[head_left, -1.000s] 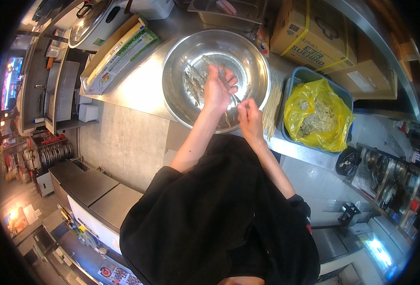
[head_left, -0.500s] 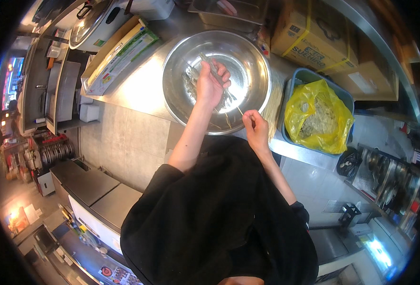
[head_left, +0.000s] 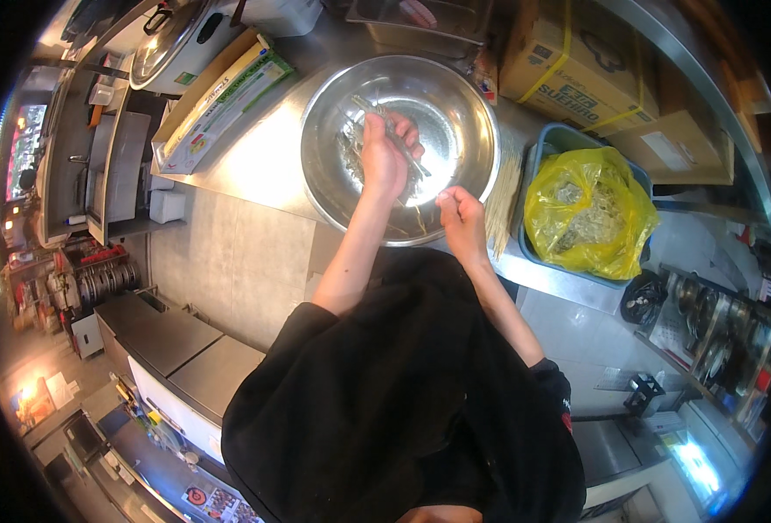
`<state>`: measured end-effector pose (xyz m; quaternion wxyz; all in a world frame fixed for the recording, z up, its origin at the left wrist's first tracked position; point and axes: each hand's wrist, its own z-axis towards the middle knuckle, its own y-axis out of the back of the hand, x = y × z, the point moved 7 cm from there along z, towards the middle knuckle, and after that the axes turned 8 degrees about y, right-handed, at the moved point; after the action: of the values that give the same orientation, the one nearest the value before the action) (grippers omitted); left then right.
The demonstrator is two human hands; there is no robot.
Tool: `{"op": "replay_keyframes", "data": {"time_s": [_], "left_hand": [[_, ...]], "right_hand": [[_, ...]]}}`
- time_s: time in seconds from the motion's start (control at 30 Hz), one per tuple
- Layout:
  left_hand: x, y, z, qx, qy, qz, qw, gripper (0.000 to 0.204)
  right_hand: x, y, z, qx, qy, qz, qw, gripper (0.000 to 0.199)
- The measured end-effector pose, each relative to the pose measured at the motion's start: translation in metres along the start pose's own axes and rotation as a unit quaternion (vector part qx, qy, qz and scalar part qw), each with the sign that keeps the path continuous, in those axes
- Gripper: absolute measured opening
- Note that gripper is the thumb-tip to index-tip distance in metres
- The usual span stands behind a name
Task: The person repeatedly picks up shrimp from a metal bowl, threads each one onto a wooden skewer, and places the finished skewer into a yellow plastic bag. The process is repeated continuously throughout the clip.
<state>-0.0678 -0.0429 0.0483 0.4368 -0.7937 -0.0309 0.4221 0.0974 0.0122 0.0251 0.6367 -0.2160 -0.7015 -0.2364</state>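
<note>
A wide steel bowl stands on the counter before me. Over it my left hand is closed round a slim, greyish shrimp, whose ends stick out past the fingers. More grey shrimp lie against the bowl's left wall, partly behind that hand. Near the bowl's right front rim my right hand is pinched, thumb against forefinger, on what looks like a thin wooden skewer, mostly hidden now. Just right of the bowl lies a bundle of wooden skewers.
A blue-grey bin lined with a yellow bag holds pale, translucent stuff at the right. Cardboard boxes stand behind it. At the left are a long carton and a lidded pot; a steel pan sits beyond the bowl.
My right hand has moved slightly up and left, nearer my left hand. The thin skewer seen at its fingertips earlier is now barely visible. My left hand has kept its grip.
</note>
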Motion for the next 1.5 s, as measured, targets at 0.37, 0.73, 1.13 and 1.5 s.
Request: {"op": "replay_keyframes", "data": {"time_s": [0.37,0.73,1.13,1.5], "left_hand": [[0.001,0.000,0.007,0.018,0.019,-0.055,0.998,0.038],[0.000,0.014,0.008,-0.016,0.015,-0.062,0.998,0.033],[0.011,0.012,0.008,0.011,0.041,-0.100,0.994,0.040],[0.028,0.146,0.037,-0.251,0.026,0.477,0.842,0.048]], "right_hand": [[0.000,-0.007,0.000,0.044,-0.142,0.195,0.969,0.019],[0.029,0.012,-0.011,-0.022,0.084,-0.153,0.984,0.014],[-0.002,-0.024,0.007,0.090,-0.083,0.161,0.979,0.026],[-0.056,0.082,-0.042,-0.070,0.023,-0.274,0.959,0.017]]}}
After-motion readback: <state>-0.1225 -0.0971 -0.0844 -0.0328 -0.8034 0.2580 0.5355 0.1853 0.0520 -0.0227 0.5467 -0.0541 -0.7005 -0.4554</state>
